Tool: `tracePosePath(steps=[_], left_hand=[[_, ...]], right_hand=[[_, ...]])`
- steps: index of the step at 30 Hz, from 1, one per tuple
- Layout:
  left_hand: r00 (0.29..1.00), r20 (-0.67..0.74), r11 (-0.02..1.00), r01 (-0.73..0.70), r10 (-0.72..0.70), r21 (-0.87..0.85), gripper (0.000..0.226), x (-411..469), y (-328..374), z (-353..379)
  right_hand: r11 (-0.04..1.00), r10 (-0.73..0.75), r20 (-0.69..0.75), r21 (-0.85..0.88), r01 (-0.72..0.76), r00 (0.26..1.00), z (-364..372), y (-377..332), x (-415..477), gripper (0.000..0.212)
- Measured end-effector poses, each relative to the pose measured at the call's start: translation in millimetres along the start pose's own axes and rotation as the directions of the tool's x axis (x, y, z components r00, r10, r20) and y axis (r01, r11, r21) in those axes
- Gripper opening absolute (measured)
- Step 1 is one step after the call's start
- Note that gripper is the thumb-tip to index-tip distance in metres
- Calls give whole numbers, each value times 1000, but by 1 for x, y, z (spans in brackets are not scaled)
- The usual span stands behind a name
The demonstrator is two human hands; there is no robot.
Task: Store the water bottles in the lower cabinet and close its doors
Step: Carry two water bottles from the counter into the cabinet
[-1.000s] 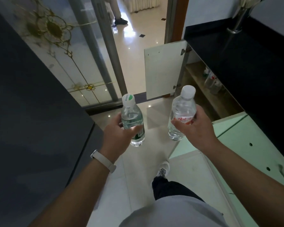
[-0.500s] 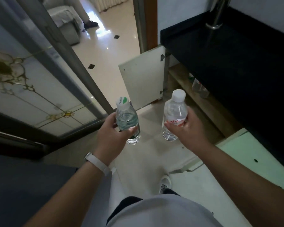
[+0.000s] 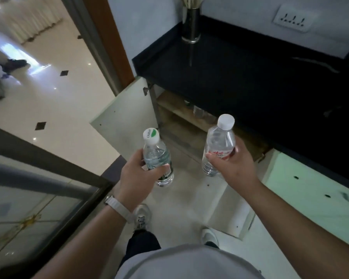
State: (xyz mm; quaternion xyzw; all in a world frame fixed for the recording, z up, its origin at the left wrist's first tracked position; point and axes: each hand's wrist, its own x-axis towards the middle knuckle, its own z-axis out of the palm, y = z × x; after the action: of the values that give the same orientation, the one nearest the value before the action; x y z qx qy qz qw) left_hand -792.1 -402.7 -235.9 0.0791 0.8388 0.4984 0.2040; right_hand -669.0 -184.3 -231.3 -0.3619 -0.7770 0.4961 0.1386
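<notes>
My left hand (image 3: pixel 138 175) grips a clear water bottle with a green label (image 3: pixel 156 156) and a white-green cap, held upright. In my right hand (image 3: pixel 233 168) is a second clear bottle with a red label (image 3: pixel 220 141) and a white cap. Both are held in front of the open lower cabinet (image 3: pixel 181 121) under the black counter. Its left door (image 3: pixel 127 115) swings out toward the doorway, and its right door (image 3: pixel 230 210) stands open below my right arm. A wooden shelf inside carries a few small bottles, partly hidden by the counter edge.
The black countertop (image 3: pixel 250 77) carries a steel utensil holder (image 3: pixel 191 25) at its far corner. A wall socket (image 3: pixel 293 19) sits above it. A closed pale green cabinet door (image 3: pixel 314 190) is on the right. A glass sliding door (image 3: pixel 38 198) stands on my left. My feet (image 3: pixel 141 216) are on the tiled floor.
I have turned right and stepped closer to the cabinet, so the counter and open cabinet now sit ahead. Both hands still hold their bottles the same way.
</notes>
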Motion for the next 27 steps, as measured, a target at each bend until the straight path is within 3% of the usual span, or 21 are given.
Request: tracePosePath(steps=[5,12,20,27], left_hand=[[988,148,997,-47,38,60,46,73,-8,-58],[937,333,988,-135,104,70,54,148,-10,-104],[846,507,969,-235,168,71,53,186,6,-87],[792,587,955,-278,168,102,57,191,9,-47]], right_hand=[[992,121,-180,-21,-127,976,53,-26,2,51],[977,215,-355,68,-204,910,107,-59,-4,51],[961,270,-440,73,-266,856,117,-83,-15,61],[935,349,-504,124,-334,790,115,-67,-21,47]])
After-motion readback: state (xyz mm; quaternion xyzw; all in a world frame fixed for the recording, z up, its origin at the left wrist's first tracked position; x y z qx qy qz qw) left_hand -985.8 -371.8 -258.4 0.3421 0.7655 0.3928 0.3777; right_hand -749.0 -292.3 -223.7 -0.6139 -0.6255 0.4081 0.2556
